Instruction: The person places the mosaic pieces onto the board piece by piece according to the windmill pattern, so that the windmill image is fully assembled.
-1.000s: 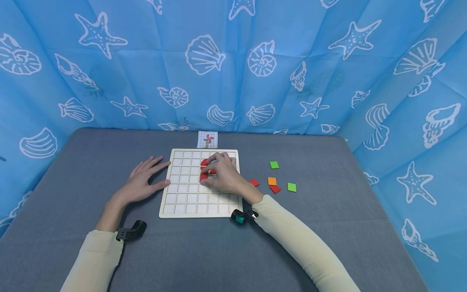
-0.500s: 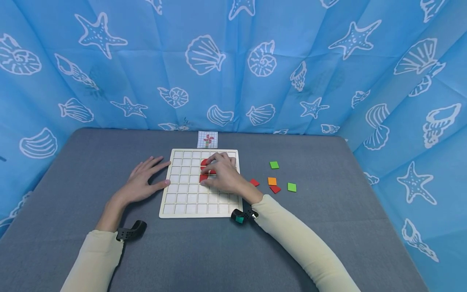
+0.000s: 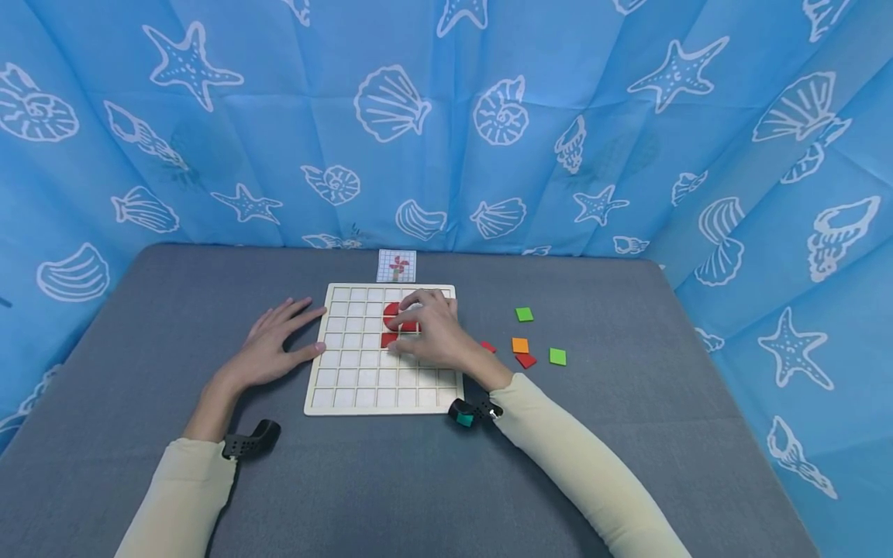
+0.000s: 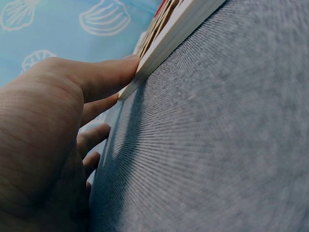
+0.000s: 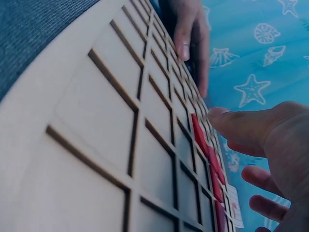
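Here we are at the pale wooden board with its square grid [image 3: 366, 378], lying flat on the grey cloth-covered desk [image 3: 335, 488]. On its left edge we've got the left hand [image 3: 275, 346], fingers spread, thumb against the wood. Over the grid we see the right hand [image 3: 438, 333], thumb and index finger apart with a gap between them, bent above the flat red tiles [image 3: 388, 339] set in the squares; whether a fingertip touches one, we cannot tell. Off to the board's right we spot an orange square tile [image 3: 519, 346], two loose red pieces [image 3: 525, 360] and two green tiles [image 3: 524, 315].
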Demonstrator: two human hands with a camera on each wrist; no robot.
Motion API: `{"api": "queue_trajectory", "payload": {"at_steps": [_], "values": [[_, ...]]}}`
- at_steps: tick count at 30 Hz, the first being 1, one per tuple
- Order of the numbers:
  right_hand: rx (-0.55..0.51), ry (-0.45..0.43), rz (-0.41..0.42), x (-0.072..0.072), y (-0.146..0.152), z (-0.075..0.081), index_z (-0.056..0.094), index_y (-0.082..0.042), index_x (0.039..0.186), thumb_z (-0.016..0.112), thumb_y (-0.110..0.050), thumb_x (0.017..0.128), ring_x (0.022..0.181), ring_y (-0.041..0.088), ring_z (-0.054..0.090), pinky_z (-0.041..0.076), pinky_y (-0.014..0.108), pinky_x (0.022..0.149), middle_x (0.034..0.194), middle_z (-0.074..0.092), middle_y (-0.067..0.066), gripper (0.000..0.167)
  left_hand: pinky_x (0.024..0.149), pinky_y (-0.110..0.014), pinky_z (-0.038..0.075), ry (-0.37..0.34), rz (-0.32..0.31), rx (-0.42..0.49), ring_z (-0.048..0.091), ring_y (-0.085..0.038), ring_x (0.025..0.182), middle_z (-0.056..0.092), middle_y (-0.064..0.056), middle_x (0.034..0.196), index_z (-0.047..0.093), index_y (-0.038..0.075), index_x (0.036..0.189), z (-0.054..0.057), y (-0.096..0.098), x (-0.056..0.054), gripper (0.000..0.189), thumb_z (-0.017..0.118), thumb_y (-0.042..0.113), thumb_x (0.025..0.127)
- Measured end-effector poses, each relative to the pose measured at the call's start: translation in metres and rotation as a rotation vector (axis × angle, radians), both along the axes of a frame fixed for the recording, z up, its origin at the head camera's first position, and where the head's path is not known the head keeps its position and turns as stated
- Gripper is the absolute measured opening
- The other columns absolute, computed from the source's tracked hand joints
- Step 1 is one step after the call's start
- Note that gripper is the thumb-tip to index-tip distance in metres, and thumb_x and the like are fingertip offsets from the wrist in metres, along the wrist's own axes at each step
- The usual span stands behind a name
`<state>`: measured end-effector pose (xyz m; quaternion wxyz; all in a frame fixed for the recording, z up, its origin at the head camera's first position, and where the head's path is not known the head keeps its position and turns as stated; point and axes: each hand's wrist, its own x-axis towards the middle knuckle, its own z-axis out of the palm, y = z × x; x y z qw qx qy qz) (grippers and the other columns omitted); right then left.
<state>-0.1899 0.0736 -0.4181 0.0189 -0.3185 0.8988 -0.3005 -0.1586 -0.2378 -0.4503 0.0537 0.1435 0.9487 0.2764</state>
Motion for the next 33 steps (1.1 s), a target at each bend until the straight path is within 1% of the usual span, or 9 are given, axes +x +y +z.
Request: {"api": "queue_trajectory", "payload": {"at_steps": [8,17,24,29,33], "values": [[-0.036,0.002,-0.004,0.001,0.022,0.006,0.081,-0.013,0.107,0.082,-0.027,0.088,0.124,0.032,0.041,0.027,0.056,0.094,0.123,0.058,0.008,0.023,0.119,-0.065,0.002,-0.001,0.001,-0.002,0.008,-0.046,0.152,0.024,-0.024,0.164,0.042,0.012,0.156,0.000,0.000,-0.001,0.074,0.064,0.050,0.097],[-0.063,-0.001,-0.050,0.007,0.050,0.011,0.080,-0.009,0.108,0.081,-0.025,0.088,0.121,0.035,0.044,0.027,0.058,0.095,0.120,0.058,0.010,0.025,0.119,-0.065,0.002,0.000,0.000,-0.002,0.008,-0.046,0.152,0.024,-0.024,0.164,0.041,0.012,0.156,0.001,0.000,0.000,0.074,0.064,0.049,0.097],[-0.094,0.008,-0.058,0.012,0.071,0.009,0.079,-0.008,0.108,0.082,-0.022,0.087,0.119,0.034,0.046,0.028,0.058,0.095,0.120,0.059,0.011,0.025,0.119,-0.065,0.002,-0.002,-0.003,0.000,0.008,-0.046,0.153,0.023,-0.024,0.164,0.041,0.013,0.157,0.000,0.000,0.000,0.073,0.065,0.049,0.097],[-0.076,0.024,-0.074,0.017,0.084,0.009,0.079,-0.008,0.109,0.082,-0.021,0.087,0.115,0.033,0.048,0.031,0.057,0.093,0.118,0.061,0.011,0.026,0.119,-0.064,0.002,-0.004,-0.001,-0.003,0.007,-0.045,0.153,0.023,-0.023,0.164,0.041,0.013,0.157,0.001,0.001,0.001,0.073,0.065,0.048,0.097],[-0.062,0.029,-0.089,0.019,0.094,0.006,0.079,-0.007,0.108,0.083,-0.020,0.087,0.114,0.033,0.048,0.033,0.058,0.095,0.117,0.061,0.010,0.025,0.119,-0.064,0.002,-0.007,0.003,-0.002,0.007,-0.045,0.153,0.023,-0.023,0.164,0.041,0.013,0.157,0.002,0.001,0.001,0.073,0.064,0.049,0.097]]}}
